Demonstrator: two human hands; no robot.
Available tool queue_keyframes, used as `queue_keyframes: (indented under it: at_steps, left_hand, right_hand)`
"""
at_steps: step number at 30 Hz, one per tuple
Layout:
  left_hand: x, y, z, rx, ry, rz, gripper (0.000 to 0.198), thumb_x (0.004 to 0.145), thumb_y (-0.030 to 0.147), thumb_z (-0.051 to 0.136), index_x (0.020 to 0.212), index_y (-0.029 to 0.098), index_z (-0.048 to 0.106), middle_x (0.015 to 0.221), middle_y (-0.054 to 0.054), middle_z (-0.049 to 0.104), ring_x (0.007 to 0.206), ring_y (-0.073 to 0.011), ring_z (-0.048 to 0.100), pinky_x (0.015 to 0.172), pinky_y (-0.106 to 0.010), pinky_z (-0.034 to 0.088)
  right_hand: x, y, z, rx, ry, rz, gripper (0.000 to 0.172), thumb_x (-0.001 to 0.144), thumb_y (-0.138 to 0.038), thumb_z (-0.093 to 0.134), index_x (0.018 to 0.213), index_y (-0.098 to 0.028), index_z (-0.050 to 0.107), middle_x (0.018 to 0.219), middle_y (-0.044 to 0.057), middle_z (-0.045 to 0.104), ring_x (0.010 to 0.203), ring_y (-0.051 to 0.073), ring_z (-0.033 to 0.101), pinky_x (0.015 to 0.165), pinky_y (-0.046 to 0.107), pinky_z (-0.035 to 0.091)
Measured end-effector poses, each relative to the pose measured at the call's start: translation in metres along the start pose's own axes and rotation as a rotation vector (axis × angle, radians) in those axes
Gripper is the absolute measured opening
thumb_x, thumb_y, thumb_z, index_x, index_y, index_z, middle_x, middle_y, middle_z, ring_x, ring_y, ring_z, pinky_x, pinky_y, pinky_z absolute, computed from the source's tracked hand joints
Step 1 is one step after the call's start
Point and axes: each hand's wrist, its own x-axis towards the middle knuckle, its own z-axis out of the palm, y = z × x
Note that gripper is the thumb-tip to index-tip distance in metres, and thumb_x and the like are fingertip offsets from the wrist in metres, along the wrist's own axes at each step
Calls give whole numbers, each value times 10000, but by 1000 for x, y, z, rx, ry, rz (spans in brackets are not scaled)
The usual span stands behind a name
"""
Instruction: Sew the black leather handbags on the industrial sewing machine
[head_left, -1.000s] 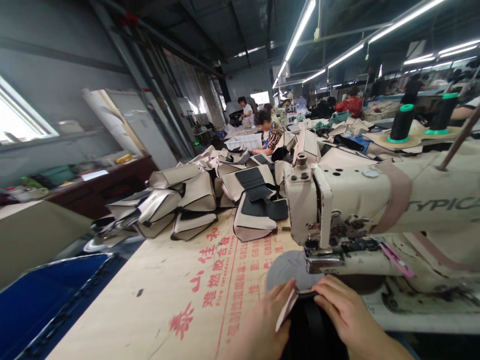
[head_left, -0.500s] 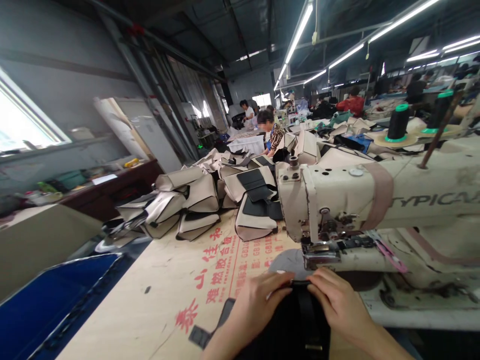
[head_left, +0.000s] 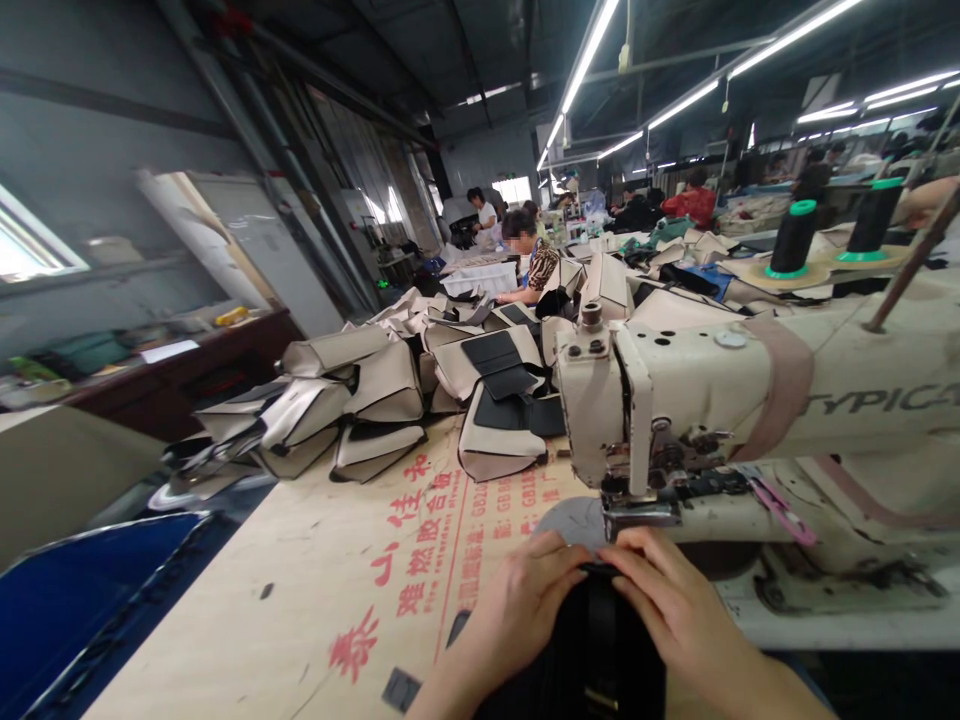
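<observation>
Dark fabric point(head_left: 592, 650) hangs between my two hands, its top edge pinched just in front of the sewing machine's point(head_left: 697, 390) narrow arm. My left hand point(head_left: 525, 590) grips the edge from the left, fingers closed. From the right, my right hand point(head_left: 667, 590) pinches the same edge, its fingertips near those of the left. A strap with a small metal piece runs down the fabric. Just beyond the fingertips are the machine's presser area point(head_left: 637, 510) and a round grey plate point(head_left: 574, 520).
Beige and black bag pieces point(head_left: 375, 390) are piled behind the plywood table point(head_left: 247, 600). A blue bin point(head_left: 97, 600) stands at the left. Black thread spools point(head_left: 791, 240) stand behind the machine. A person point(head_left: 534, 260) in a patterned top sits beyond the pile.
The view has shifted slightly. Both hands still hold the dark fabric, whose top edge now sits closer to the machine's presser area.
</observation>
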Motion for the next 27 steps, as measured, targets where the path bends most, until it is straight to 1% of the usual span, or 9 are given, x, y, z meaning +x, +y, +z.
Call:
queue_keyframes:
  at_steps: [6,9,12,14,17,20,23,25,27]
  left_hand:
    - [3,-4,-1,-56,-7,-28,227,890,238,408,984,222,614,921,-25,590,863,-125,545,802,-237,436]
    - [-4,-8,4,-55,-10,-65,244,865,229,442,1046,237,605,974,-27,596,921,-137,547,843,-255,437]
    - [-11,-10,5,-23,-52,-106,422,827,133,405,1218,268,492,1190,-23,552,1083,-151,504,948,-289,396]
    - [-10,-9,-2,32,-148,-95,511,771,54,370,1218,267,494,1232,-14,544,1116,-155,494,965,-294,378]
    - [1,-9,-23,126,-404,-62,433,695,25,396,987,239,634,994,-10,662,948,-171,583,810,-248,434]
    - [11,-15,-42,82,-576,-72,204,778,203,466,884,223,639,771,23,637,729,-142,567,657,-203,411]
    - [13,-27,-45,-75,-561,-153,351,838,447,400,739,171,593,573,52,455,543,-81,407,531,-175,334]
    - [16,-35,-42,-120,-474,-216,451,846,502,343,627,148,518,528,57,344,493,-65,308,474,-175,280]
    - [28,-40,-40,-108,-413,-236,461,833,516,356,583,149,482,513,59,323,476,-62,285,448,-179,259]
  right_hand:
    - [4,2,1,37,-37,-18,158,936,-170,335,1030,-222,451,975,23,502,927,178,459,826,347,394]
    - [5,4,1,72,-28,-12,146,936,-173,339,1008,-214,460,944,19,511,903,175,459,808,341,387]
    - [6,5,-1,79,-38,-31,141,938,-181,344,983,-203,475,922,18,521,890,172,459,817,339,372]
    - [8,5,-2,67,-63,-62,142,937,-191,351,971,-196,489,911,21,525,875,173,461,804,332,369]
    - [12,6,-4,56,-112,-81,155,934,-209,363,932,-188,516,880,23,530,847,174,470,754,308,372]
    - [18,8,-9,75,-110,-26,199,935,-226,361,865,-185,542,868,23,545,830,167,492,731,285,371]
    - [22,7,-15,72,-103,42,218,929,-250,374,862,-188,572,856,24,567,810,166,516,720,274,367]
    - [25,6,-16,86,-107,85,233,921,-275,386,853,-187,591,815,25,581,768,171,528,689,270,363]
    - [26,5,-11,194,-81,175,263,906,-312,405,789,-182,601,754,21,592,726,178,540,665,269,363]
